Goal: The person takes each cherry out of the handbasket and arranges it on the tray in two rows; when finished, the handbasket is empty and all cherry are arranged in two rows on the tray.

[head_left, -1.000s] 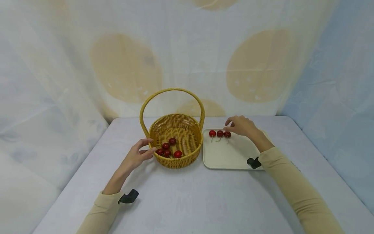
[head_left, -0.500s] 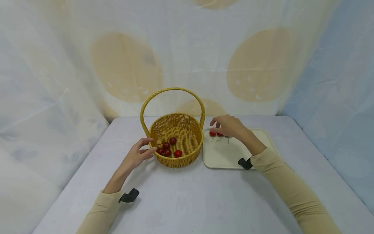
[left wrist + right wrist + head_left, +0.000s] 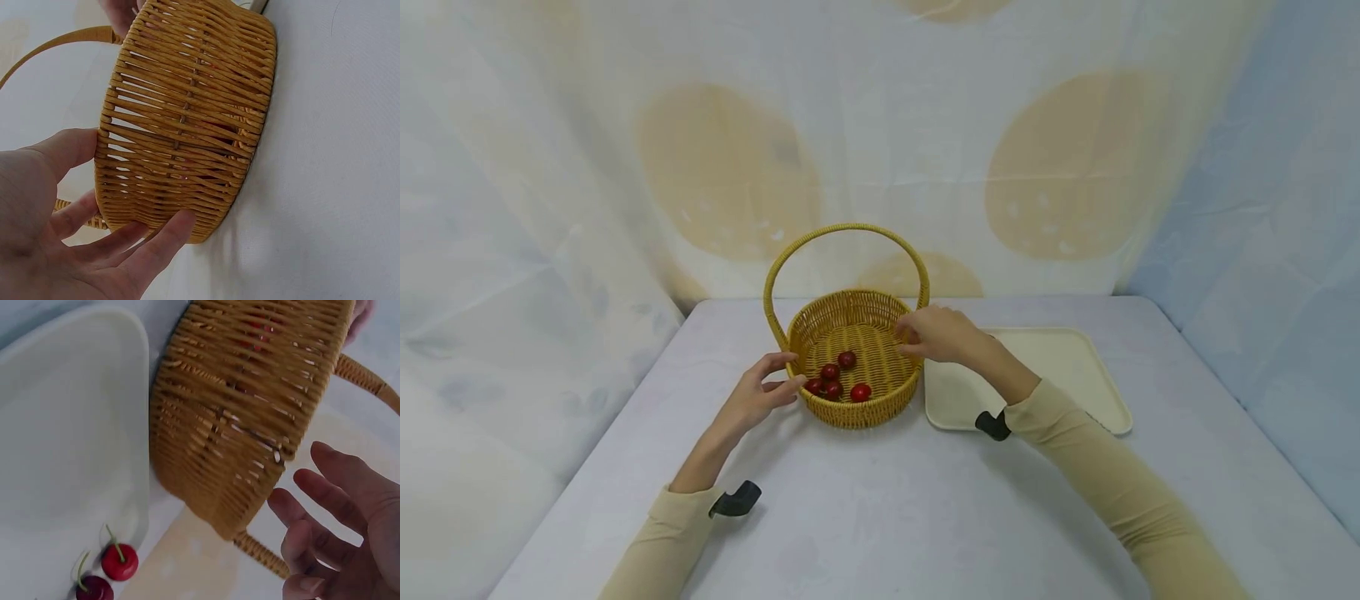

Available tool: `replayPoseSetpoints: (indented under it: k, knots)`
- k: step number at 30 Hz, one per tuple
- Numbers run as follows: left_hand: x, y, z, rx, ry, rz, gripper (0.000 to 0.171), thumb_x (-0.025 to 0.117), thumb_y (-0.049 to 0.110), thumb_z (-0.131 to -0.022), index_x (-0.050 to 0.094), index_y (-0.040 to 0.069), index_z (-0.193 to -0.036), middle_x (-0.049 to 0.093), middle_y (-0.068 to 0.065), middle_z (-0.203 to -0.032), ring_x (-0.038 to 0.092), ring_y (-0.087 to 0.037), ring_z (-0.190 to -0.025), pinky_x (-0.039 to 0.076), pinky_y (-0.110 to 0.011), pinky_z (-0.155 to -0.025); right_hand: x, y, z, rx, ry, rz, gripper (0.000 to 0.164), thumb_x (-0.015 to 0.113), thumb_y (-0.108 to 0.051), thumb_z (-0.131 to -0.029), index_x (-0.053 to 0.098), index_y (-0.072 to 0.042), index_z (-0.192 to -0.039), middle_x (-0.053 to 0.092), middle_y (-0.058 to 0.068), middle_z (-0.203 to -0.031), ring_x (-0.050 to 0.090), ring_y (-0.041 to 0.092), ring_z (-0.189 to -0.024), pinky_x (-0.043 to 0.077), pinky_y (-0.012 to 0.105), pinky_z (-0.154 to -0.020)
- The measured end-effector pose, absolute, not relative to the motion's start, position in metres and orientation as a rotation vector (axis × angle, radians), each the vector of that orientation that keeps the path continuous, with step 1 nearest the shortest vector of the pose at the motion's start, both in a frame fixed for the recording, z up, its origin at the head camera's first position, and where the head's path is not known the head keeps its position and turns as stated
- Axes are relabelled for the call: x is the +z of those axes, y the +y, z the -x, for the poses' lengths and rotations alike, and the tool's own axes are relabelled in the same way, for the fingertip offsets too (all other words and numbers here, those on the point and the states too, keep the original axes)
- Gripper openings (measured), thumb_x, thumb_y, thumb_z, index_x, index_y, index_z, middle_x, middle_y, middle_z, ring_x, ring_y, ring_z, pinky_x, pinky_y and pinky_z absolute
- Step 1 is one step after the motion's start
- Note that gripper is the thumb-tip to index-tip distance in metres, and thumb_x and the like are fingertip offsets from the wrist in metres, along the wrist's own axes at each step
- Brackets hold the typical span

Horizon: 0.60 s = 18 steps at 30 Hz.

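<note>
A yellow wicker basket (image 3: 850, 417) with a tall hoop handle stands on the table, with several red cherries (image 3: 861, 392) in its front left part. At its left side, my left hand (image 3: 767, 392) touches the rim and outer wall; in the left wrist view its extended fingers (image 3: 169, 240) lie along the weave. Over the basket's right rim, my right hand (image 3: 947, 335) hangs with loosely bent fingers, and the right wrist view shows nothing between them. Two stemmed cherries (image 3: 120, 562) lie near the tray's edge in that view; in the head view the right hand mostly hides them.
Right of the basket lies a cream rectangular tray (image 3: 1060, 375), partly behind the right forearm. The basket handle (image 3: 848, 227) arches up close to the right hand. Patterned cloth (image 3: 880, 125) hangs behind the table (image 3: 880, 517).
My right hand has moved left, from above the row of cherries on the tray to the basket's right rim. The left hand stays at the basket, and the cherries inside have not shifted.
</note>
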<state>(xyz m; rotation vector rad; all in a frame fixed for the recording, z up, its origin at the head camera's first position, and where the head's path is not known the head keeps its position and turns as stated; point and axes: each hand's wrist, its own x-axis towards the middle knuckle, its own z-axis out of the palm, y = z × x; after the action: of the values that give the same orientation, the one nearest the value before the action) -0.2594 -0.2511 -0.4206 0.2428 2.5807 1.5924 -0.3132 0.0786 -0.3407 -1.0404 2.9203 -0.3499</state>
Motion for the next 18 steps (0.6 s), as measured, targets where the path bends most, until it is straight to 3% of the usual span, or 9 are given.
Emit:
replayPoseSetpoints:
  k: [8, 18]
  knots:
    - [-0.422, -0.25, 0.261, 1.592, 2.586, -0.228, 0.066, 0.067, 0.043, -0.092, 0.041, 0.012, -0.144, 0.038, -0.017, -0.15, 0.059, -0.039, -0.122, 0.06, -0.033, -0.088, -0.354, 0.055, 0.315, -0.395, 2.812, 1.12, 0.027, 0.068, -0.033, -0.093, 0.068, -0.018, -0.116, 0.069, -0.003, -0.087, 0.061, 0.01, -0.075, 0.05, 0.023, -0.059]
    - [-0.422, -0.251, 0.259, 1.589, 2.595, -0.249, 0.065, 0.066, 0.042, -0.093, 0.04, 0.011, -0.144, 0.037, -0.019, -0.151, 0.06, -0.04, -0.121, 0.06, -0.033, -0.088, -0.372, 0.03, 0.318, -0.474, 2.591, 1.243, 0.031, 0.07, -0.021, -0.092, 0.068, -0.014, -0.122, 0.072, 0.003, -0.103, 0.067, 0.014, -0.094, 0.057, 0.028, -0.079]
